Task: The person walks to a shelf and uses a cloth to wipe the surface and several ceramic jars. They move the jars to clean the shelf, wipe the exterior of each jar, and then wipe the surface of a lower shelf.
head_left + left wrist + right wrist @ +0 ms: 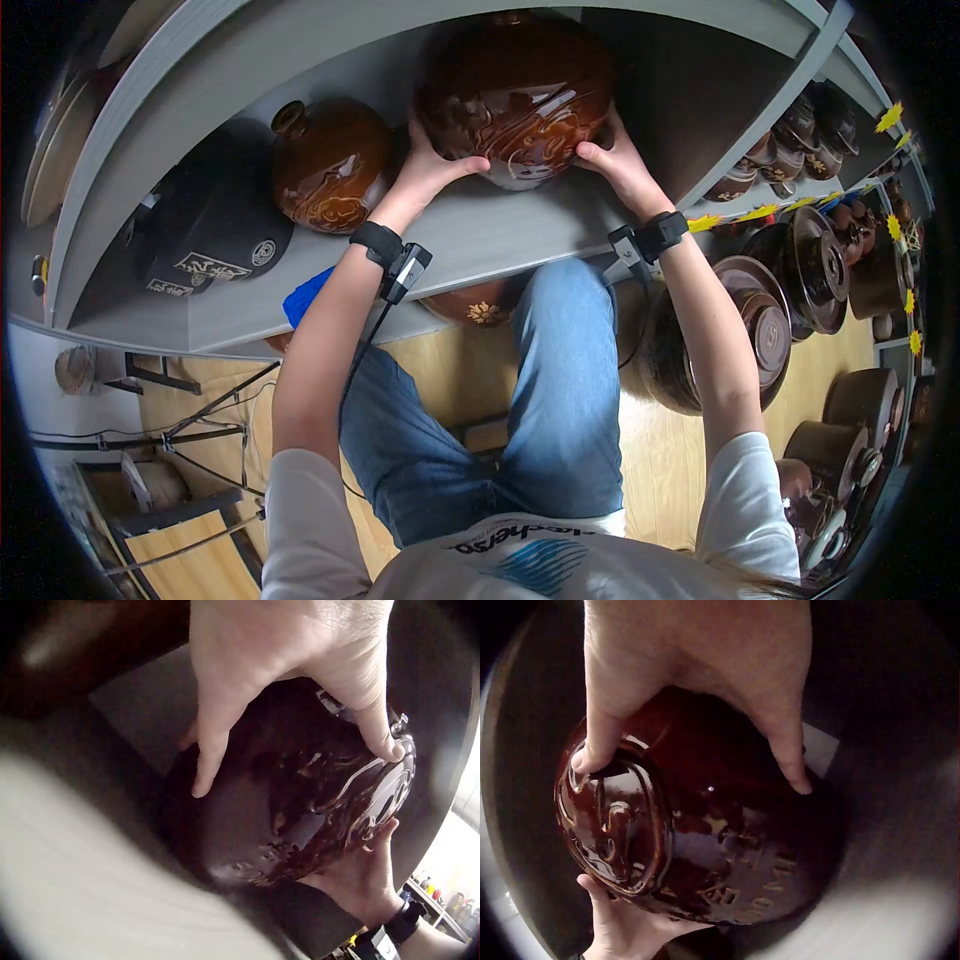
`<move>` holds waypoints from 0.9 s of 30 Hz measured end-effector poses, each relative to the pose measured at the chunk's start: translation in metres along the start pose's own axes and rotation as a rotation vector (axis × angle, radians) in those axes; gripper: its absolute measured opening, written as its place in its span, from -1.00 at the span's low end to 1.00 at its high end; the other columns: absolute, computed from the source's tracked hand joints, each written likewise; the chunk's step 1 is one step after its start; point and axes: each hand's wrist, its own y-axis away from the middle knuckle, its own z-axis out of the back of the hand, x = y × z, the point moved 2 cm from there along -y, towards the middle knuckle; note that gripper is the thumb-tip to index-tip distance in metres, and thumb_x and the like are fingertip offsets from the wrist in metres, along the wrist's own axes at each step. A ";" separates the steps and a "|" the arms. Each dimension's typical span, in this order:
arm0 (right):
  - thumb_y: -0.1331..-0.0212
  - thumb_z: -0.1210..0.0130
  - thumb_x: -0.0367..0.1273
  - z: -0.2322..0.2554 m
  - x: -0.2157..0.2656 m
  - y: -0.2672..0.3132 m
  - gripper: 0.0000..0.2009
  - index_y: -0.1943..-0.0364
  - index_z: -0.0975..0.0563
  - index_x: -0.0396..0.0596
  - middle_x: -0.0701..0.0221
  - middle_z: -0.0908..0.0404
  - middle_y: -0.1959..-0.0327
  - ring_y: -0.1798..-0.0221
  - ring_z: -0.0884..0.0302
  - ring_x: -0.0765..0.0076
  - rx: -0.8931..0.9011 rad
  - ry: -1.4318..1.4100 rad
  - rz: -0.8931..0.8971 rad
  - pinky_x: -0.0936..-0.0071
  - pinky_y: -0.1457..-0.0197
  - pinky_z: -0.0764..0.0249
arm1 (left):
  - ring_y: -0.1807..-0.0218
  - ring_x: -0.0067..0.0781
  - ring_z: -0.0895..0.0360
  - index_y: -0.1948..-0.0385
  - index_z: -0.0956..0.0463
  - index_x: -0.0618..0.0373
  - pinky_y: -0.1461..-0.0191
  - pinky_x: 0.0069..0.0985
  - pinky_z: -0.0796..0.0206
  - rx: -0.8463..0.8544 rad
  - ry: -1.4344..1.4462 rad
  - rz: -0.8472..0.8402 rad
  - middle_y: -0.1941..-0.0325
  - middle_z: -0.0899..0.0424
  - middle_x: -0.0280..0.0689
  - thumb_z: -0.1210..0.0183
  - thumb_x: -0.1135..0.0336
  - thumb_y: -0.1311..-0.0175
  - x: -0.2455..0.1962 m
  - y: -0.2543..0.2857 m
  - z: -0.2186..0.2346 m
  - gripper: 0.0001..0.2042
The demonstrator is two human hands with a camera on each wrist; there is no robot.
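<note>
A large round brown glazed ceramic jar (pixel 515 100) with raised relief sits in the grey shelf compartment. My left hand (pixel 432 170) holds its left side, thumb across the front. On the opposite side my right hand (pixel 620 165) grips it, its thumb on the relief. The left wrist view has the left hand (pixel 292 652) spread over the glossy jar (pixel 255 795), some fingers hidden behind it. In the right wrist view, raised lettering shows on the jar (pixel 705 825) below the right hand (pixel 697 660).
A smaller brown jar (pixel 335 165) stands just left, beside a dark jar (pixel 215 215) with white characters. The grey shelf's front edge (pixel 480 280) runs above my knees. Stacked dark lidded pots (pixel 770 340) stand at right, small pots (pixel 790 150) on a neighbouring shelf.
</note>
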 end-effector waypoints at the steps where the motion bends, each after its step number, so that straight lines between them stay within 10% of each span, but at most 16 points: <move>1: 0.19 -0.34 -0.06 0.001 -0.001 0.000 0.10 -0.36 0.23 0.04 0.22 0.02 -0.35 -0.30 -0.11 0.19 -0.004 0.008 -0.031 0.33 -0.14 -0.35 | -0.40 -0.17 0.16 -0.28 0.46 0.20 -0.41 -0.33 0.23 0.003 0.000 -0.002 -0.36 0.13 -0.05 -0.49 -0.07 0.44 0.000 -0.001 0.000 0.33; 24: -0.05 0.08 0.22 -0.002 -0.012 -0.007 -0.06 -0.35 0.32 0.12 0.29 0.28 -0.42 -0.44 0.29 0.14 -0.003 -0.182 -0.095 -0.15 -0.27 -0.04 | -0.34 -0.12 -0.01 -0.28 0.55 0.08 -0.16 -0.36 -0.31 0.032 -0.191 0.098 -0.35 0.10 -0.01 -0.44 0.04 0.25 0.026 -0.018 0.004 0.25; 27: -0.06 0.08 0.21 -0.004 -0.011 -0.006 -0.04 -0.35 0.35 0.10 0.30 0.30 -0.42 -0.44 0.32 0.15 -0.004 -0.199 -0.114 -0.14 -0.29 0.02 | -0.42 -0.10 0.20 -0.27 0.55 0.23 -0.42 -0.36 0.21 0.029 -0.110 0.121 -0.37 0.18 0.08 -0.46 -0.03 0.36 0.020 -0.016 0.002 0.32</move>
